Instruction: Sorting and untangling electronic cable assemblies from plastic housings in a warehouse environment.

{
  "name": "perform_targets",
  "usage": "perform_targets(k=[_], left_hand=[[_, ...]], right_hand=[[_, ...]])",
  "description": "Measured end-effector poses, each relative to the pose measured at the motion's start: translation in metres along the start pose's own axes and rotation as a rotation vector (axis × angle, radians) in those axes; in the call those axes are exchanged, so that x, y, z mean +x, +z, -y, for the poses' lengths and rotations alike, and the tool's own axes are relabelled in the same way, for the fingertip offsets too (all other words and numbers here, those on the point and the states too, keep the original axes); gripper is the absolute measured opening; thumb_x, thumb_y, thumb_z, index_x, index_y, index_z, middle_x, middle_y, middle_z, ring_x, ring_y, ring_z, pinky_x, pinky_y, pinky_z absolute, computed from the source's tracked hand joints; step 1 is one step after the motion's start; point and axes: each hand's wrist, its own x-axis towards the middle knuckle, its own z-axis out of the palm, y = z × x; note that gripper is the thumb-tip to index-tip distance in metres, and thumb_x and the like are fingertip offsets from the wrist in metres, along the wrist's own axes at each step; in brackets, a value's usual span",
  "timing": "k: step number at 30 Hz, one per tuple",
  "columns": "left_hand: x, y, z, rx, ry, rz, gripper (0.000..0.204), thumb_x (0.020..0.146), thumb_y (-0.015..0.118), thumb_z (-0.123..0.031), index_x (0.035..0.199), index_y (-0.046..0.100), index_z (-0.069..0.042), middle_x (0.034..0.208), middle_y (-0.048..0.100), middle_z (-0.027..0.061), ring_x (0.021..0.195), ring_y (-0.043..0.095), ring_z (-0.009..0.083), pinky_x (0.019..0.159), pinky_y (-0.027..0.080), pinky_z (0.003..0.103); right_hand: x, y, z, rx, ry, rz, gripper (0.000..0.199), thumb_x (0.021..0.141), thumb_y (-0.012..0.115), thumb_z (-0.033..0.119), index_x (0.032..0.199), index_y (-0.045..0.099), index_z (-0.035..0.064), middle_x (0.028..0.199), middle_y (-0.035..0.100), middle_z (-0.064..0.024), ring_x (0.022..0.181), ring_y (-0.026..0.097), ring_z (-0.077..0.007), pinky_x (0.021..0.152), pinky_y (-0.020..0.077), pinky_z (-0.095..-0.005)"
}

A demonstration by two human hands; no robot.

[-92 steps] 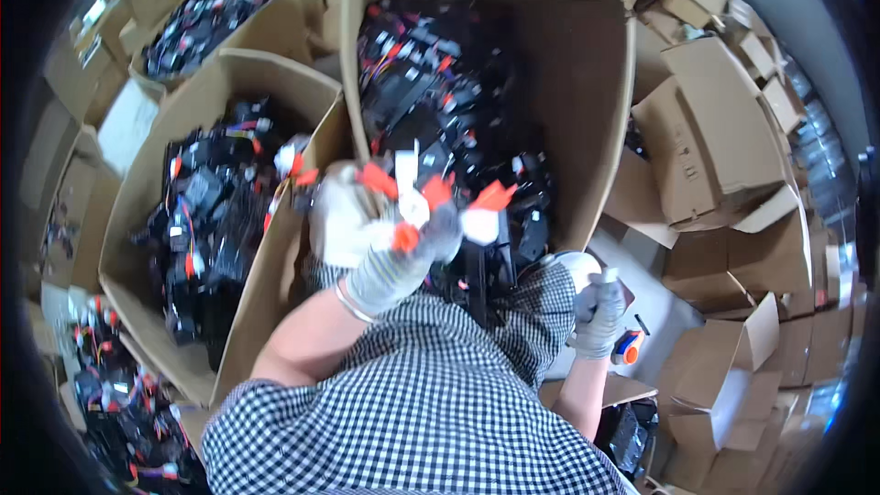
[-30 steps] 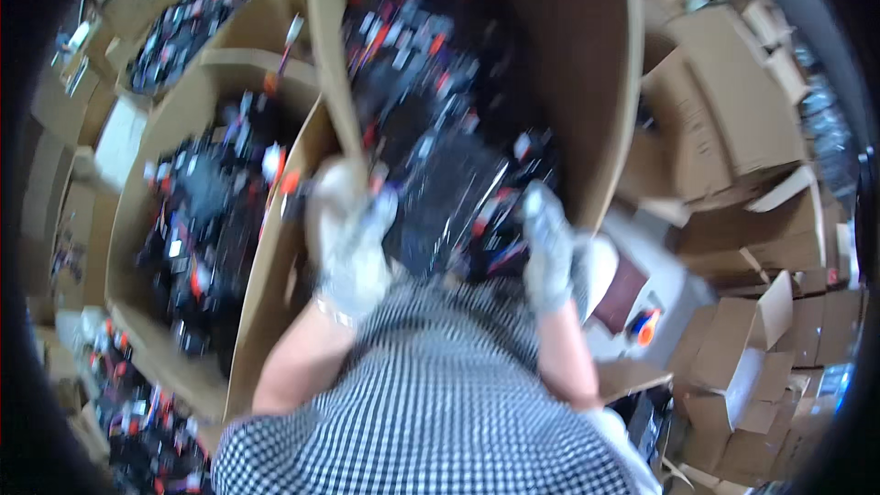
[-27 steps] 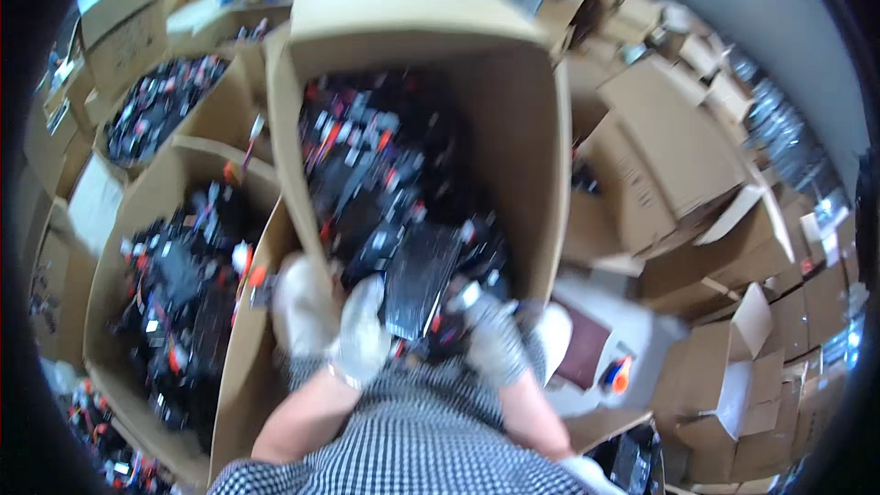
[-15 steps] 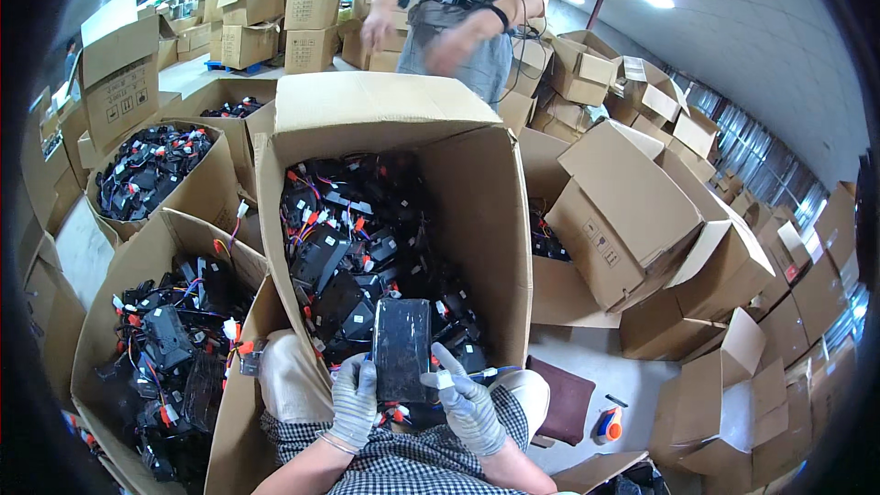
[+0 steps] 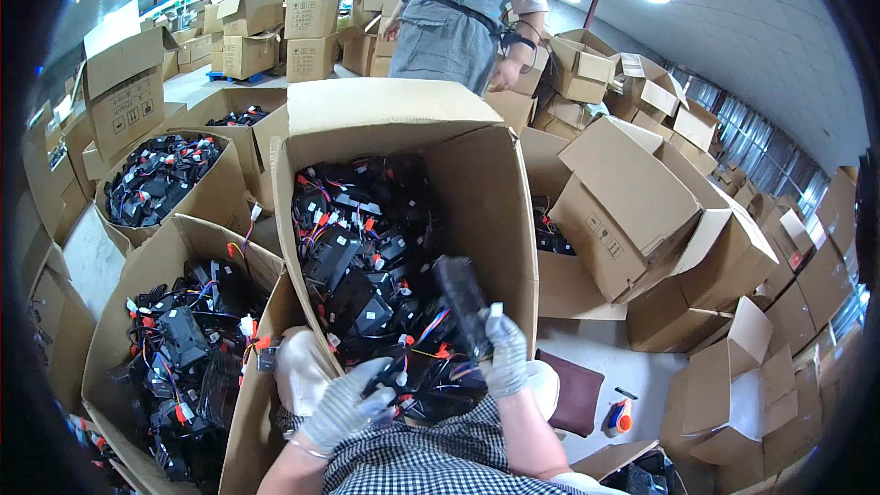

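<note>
My right hand [image 5: 506, 355], in a striped grey-white glove, grips the lower end of a black rectangular case [image 5: 461, 298] with coloured wires. The case is tilted, and a white plug [image 5: 496, 310] shows by the fingertips. My left hand [image 5: 346, 406], gloved alike, is low at the near edge of the big cardboard box [image 5: 486, 183]. Its thumb and fingers are parted beside black cases; whether it touches one I cannot make out. Inside that box lies a heap of black wired cases [image 5: 353, 298] with red and white plugs.
Another open box [image 5: 96, 371] of black wired cases stands at my left, with a further full box [image 5: 229, 192] behind it. Cartons [image 5: 623, 206] crowd the right. On the floor are a maroon pad [image 5: 573, 394] and an orange-and-white bottle [image 5: 620, 419]. A person [image 5: 449, 27] stands beyond the big box.
My right hand has carried the black case up and right, turning it aslant. My left hand has let go of it and dropped lower. The person beyond has turned and shifted right.
</note>
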Motion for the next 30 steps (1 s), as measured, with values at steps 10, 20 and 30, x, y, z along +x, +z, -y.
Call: perform_targets(k=[10,20,30], left_hand=[[-0.042,-0.045,0.023,-0.659,-0.078,-0.128,0.061,0.084,0.065,-0.035,0.132,0.044,-0.003,0.108,0.057,0.014,0.089,0.062,0.023,0.078,0.053,0.036],[-0.004,-0.003,0.053,0.007,0.118,-0.142,0.042,0.091,0.055,-0.035,0.118,0.054,-0.003,0.095,0.064,0.0065,0.094,0.056,0.0143,0.092,0.041,0.031],[-0.018,0.02,0.06,-0.129,-0.158,-0.078,0.034,0.096,0.051,-0.031,0.114,0.055,-0.003,0.102,0.059,0.0043,0.095,0.054,0.0136,0.089,0.042,0.029]], right_hand=[[0.059,-0.036,-0.106,-1.619,-0.191,0.197,0.036,0.09,0.056,0.037,0.082,0.064,0.0028,0.083,0.061,-0.0212,0.081,0.059,-0.038,0.071,0.0472,-0.039],[0.004,-0.017,-0.036,-0.56,0.32,0.22,0.031,0.091,0.059,0.033,0.101,0.064,0.0035,0.084,0.064,-0.0035,0.064,0.055,-0.0058,0.056,0.0405,-0.0191],[-0.057,0.027,-0.018,-1.092,0.115,0.774,0.025,0.09,0.056,0.028,0.082,0.064,0.0048,0.069,0.059,-0.0146,0.063,0.061,-0.0302,0.058,0.0455,-0.0362]])
